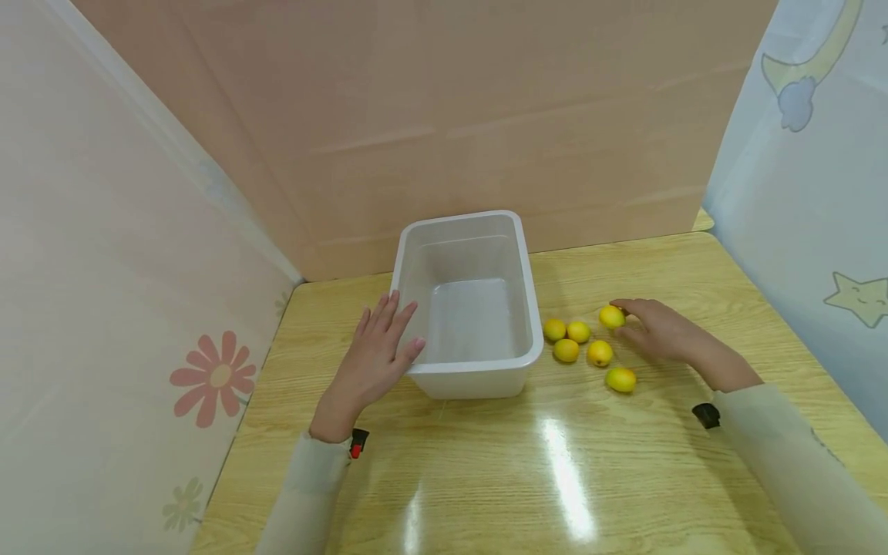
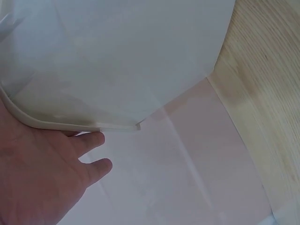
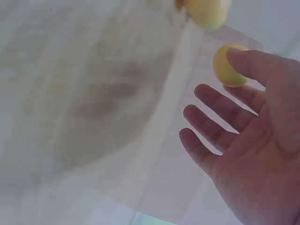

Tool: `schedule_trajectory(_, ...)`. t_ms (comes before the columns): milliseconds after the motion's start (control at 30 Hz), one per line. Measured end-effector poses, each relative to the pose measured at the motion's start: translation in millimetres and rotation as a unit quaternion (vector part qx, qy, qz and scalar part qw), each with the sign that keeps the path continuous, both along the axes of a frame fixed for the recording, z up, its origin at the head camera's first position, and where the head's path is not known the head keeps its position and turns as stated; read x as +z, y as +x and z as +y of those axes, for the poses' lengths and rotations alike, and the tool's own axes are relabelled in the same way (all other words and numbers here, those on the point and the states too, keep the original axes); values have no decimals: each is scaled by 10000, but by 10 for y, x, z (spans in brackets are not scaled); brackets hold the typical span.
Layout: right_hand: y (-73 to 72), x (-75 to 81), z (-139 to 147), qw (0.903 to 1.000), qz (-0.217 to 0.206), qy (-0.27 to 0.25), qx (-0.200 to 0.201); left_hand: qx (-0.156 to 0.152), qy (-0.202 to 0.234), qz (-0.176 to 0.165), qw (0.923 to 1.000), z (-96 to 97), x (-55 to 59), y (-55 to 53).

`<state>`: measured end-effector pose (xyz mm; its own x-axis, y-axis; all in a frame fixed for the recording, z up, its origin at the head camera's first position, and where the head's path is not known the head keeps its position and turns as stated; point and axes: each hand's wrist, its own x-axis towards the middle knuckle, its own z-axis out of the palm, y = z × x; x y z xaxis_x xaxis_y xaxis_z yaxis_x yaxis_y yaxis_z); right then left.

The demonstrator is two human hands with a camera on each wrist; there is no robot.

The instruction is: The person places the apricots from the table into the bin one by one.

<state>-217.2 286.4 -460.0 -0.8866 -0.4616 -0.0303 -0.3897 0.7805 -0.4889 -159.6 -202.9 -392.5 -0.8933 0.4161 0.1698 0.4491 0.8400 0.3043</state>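
Six small yellow mangoes lie outside a white plastic bin point(image 1: 479, 385) on the wood-grain worktop point(image 1: 486, 478), between 3 and 4 o'clock of it. Three bunch together just beside the bin, one point(image 1: 566, 351) at the 6 o'clock end of that bunch; the other three sit looser, further out. Right hand point(image 1: 655, 331) is at the far mango point(image 1: 612, 317), on the 1–2 o'clock side of the group: thumb and index finger pinch it, other fingers loose and fairly straight. How firm the pinch is, can't tell; lifted or resting, can't tell either. Right wrist view has a second mango point(image 3: 206, 11) at 1 o'clock, cut by the frame edge. Left hand point(image 1: 378, 354) is at 8 o'clock of the bin, fingers spread and relaxed, against the rim, gripping nothing.

Step in hand, by judgement: taking up one mango while the left hand steadies the bin. Next move seems to call for a secure two-finger hold and a straight lift, without knocking the nearest mango point(image 1: 600, 353) at 7 o'clock; smooth, round skin could slip or roll.
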Motion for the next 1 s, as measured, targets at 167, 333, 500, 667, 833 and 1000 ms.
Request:
schedule_trajectory(167, -33, 155, -36, 9998, 178, -86, 91, -11, 40, -66, 10000, 11, 17, 5)
schedule_trajectory(333, -60, 288, -100, 9996, 243, -77, 153, -2, 66, -122, 9999, 9, 28, 12)
schedule_trajectory(500, -95, 428, -153, 9995, 243, -127, 165, 7, 59, -203, 9998, 11, 33, 8)
schedule_trajectory(667, -114, 588, -232, 9990, 291, -232, 237, 5, 99, -160, 9998, 18, 27, 10)
schedule_trajectory(833, -127, 740, -321, 9988, 268, -280, 284, 16, 117, -121, 9999, 21, 31, 8)
schedule_trajectory(1000, -150, 887, -423, 9987, 258, -353, 270, 32, 121, -163, 9998, 18, 40, 10)
